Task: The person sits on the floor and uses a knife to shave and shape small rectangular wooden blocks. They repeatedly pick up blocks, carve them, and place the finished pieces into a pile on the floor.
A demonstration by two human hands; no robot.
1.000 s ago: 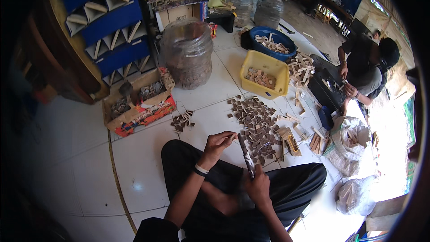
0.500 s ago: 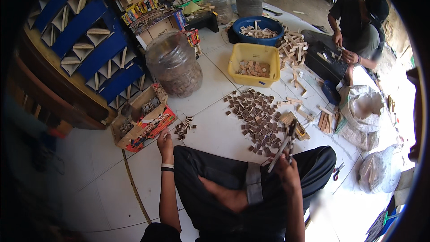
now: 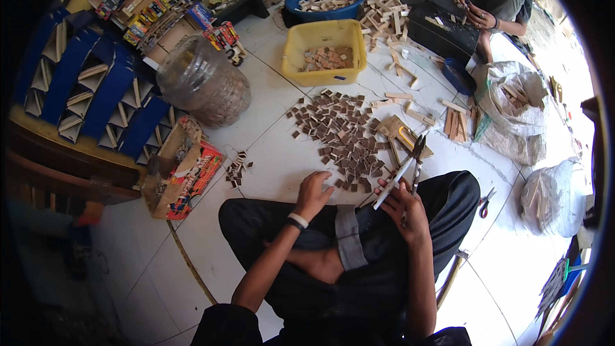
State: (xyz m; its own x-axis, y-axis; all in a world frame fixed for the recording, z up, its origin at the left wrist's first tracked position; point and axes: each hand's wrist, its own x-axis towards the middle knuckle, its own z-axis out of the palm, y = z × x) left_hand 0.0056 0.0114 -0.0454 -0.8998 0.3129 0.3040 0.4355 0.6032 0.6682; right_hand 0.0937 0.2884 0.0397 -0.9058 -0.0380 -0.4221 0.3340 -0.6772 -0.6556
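My right hand (image 3: 409, 213) is closed around a pair of pliers (image 3: 402, 176), whose dark jaws point up and away from me. One of its handles looks white. My left hand (image 3: 312, 195) hovers over my lap by the near edge of a pile of small brown square pieces (image 3: 339, 131); its fingers are apart and I see nothing in them. A smaller cluster of such pieces (image 3: 236, 172) lies on the white tiles to the left. Beyond the pliers is a wooden block with a yellow part (image 3: 405, 136).
A cut-open carton (image 3: 202, 182) and clear plastic jar (image 3: 211, 86) stand left. Behind the pile are a yellow basin (image 3: 323, 78) and blue tub (image 3: 325, 15). Scissors (image 3: 487, 203) lie right of my knee, near sacks (image 3: 512, 125). Another person (image 3: 493, 0) works at far right.
My left hand has moved right, from beside the carton to the near edge of the pile. The pliers stay in my right hand. The whole view has shifted, with the surroundings sliding up and left.
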